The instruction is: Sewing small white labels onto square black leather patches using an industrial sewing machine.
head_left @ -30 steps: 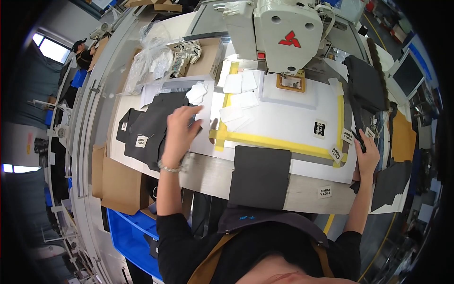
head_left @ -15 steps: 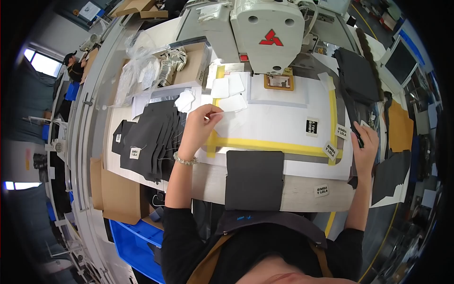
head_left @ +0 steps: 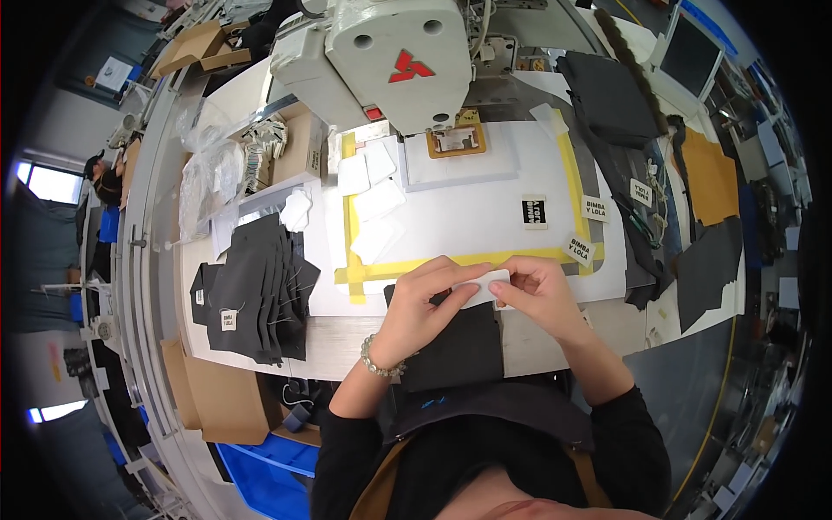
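Both my hands meet over the near middle of the table, holding a small white rounded patch [head_left: 478,290] between them. My left hand [head_left: 426,303] pinches its left part between thumb and fingers. On its right end, the thumb and fingers of my right hand [head_left: 539,293] close in the same way. Which side of the patch faces up, and whether it has a layer being lifted, I cannot tell. Just below lies a dark grey fabric panel [head_left: 455,347], partly covered by my hands. Several white pieces [head_left: 377,238] lie on white paper to the left.
A white sewing machine head [head_left: 399,65] stands beyond, with a gold-coloured frame [head_left: 456,139] under it. Stacked dark panels [head_left: 260,290] lie left, near a carton [head_left: 303,147]. Printed labels [head_left: 581,249] lie right, beside dark cloth [head_left: 611,100] and a mustard piece [head_left: 709,178].
My right hand has left the dark tool at the right and come to the middle. My left hand has moved right and nearer; another white piece now lies on the paper.
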Action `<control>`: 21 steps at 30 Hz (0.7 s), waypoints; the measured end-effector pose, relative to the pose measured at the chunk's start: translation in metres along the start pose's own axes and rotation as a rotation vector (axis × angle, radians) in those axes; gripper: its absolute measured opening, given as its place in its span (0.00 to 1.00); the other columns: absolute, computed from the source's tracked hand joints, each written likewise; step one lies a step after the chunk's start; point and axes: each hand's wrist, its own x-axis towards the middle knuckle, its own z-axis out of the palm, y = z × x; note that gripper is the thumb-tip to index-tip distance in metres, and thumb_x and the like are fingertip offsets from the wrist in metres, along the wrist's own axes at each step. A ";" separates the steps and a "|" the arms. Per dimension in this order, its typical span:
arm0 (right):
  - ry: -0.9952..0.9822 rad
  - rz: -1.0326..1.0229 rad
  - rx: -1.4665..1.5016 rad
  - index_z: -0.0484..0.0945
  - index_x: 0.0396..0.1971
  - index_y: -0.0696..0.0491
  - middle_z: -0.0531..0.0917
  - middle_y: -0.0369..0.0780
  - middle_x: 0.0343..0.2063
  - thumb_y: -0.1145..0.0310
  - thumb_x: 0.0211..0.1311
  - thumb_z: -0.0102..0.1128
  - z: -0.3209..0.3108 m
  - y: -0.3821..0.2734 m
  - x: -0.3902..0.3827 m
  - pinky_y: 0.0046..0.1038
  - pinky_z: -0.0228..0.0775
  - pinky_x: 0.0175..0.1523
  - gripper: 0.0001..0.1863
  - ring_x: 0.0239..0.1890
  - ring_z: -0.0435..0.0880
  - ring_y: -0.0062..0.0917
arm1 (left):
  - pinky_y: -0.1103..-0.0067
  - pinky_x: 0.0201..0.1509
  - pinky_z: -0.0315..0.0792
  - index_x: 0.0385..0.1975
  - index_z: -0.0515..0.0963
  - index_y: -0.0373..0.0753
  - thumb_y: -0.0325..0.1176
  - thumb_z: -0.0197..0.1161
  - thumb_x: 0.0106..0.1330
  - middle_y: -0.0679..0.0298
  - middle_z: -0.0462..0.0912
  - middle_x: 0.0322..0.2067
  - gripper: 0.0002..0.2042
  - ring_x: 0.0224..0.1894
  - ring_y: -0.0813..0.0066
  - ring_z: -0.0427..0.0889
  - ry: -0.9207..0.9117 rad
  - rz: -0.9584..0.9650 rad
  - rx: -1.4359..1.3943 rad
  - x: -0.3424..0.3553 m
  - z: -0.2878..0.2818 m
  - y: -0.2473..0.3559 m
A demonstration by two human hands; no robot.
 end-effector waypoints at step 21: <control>0.192 -0.154 -0.012 0.78 0.20 0.55 0.75 0.28 0.15 0.72 0.54 0.72 0.008 0.014 -0.011 0.16 0.51 0.23 0.11 0.19 0.64 0.08 | 0.80 0.35 0.75 0.48 0.81 0.38 0.19 0.66 0.58 0.60 0.82 0.31 0.17 0.32 0.69 0.82 0.048 0.069 0.000 -0.009 0.014 0.009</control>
